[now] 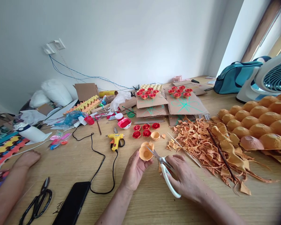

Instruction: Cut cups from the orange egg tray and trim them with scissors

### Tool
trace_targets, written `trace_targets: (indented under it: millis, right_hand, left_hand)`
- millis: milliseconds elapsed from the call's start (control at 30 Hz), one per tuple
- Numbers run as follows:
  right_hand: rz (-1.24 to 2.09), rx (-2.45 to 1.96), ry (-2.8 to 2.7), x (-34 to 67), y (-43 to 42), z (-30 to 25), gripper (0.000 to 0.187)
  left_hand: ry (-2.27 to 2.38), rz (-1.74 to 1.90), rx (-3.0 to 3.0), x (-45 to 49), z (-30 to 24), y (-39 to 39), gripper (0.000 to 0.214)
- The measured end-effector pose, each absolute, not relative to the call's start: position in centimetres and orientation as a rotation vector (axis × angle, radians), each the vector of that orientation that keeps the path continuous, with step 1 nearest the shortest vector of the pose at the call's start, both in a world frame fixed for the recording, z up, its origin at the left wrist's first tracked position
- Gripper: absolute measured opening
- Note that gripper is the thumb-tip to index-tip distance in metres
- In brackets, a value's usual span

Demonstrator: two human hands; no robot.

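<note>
My left hand [135, 171] holds an orange egg-carton cup [145, 153] with a scalloped rim, its opening turned up toward me. In my right hand [184, 178] is a pair of white-handled scissors [168, 181], and the blades reach to the cup's right rim. Just beyond the cup stand several red paper roses [146, 133] in two short rows. Beside them sits another orange cup [155, 135], unpainted. A small orange scrap [163, 136] lies to its right.
Orange trimmings [201, 143] are heaped at the right, by an orange egg tray [262, 120]. A yellow glue gun [115, 140] with its cord, a black phone [72, 203] and black scissors [38, 201] lie left. Another person's arm [16, 175] rests at far left. Cardboard sheets [184, 103] carry red roses.
</note>
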State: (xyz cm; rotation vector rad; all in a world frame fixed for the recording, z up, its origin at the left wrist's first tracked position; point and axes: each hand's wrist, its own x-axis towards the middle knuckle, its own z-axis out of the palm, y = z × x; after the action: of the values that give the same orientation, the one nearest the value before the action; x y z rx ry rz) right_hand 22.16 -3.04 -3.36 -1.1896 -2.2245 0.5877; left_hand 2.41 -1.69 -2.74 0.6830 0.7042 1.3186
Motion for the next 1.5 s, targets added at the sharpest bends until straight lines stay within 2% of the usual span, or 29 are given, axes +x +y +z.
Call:
trace_targets:
  millis: [133, 333, 567, 800, 1500]
  right_hand:
    - [0.571, -1.150, -2.247, 22.2, -3.1, -3.5, 0.017]
    - [0.592, -1.158, -2.249, 22.1, -3.1, -3.5, 0.016]
    - [0.605, -1.206, -2.216, 22.1, -3.0, -3.8, 0.020]
    - [0.637, -1.195, -2.203, 22.2, -3.0, -3.4, 0.020]
    - [0.598, -1.256, -2.076, 21.7, -3.3, -2.7, 0.026]
  left_hand:
    - [0.656, 1.254, 0.431, 2.6, -2.6, -1.6, 0.028]
    - [0.633, 1.238, 0.413, 2.6, -2.6, -1.5, 0.030]
    - [0.727, 1.365, 0.856, 2.6, -2.9, -1.9, 0.032]
    - [0.789, 1.289, 1.065, 2.1, -3.2, -2.0, 0.027]
    - [1.008, 1.350, 0.749, 2.1, -2.4, -1.5, 0.051]
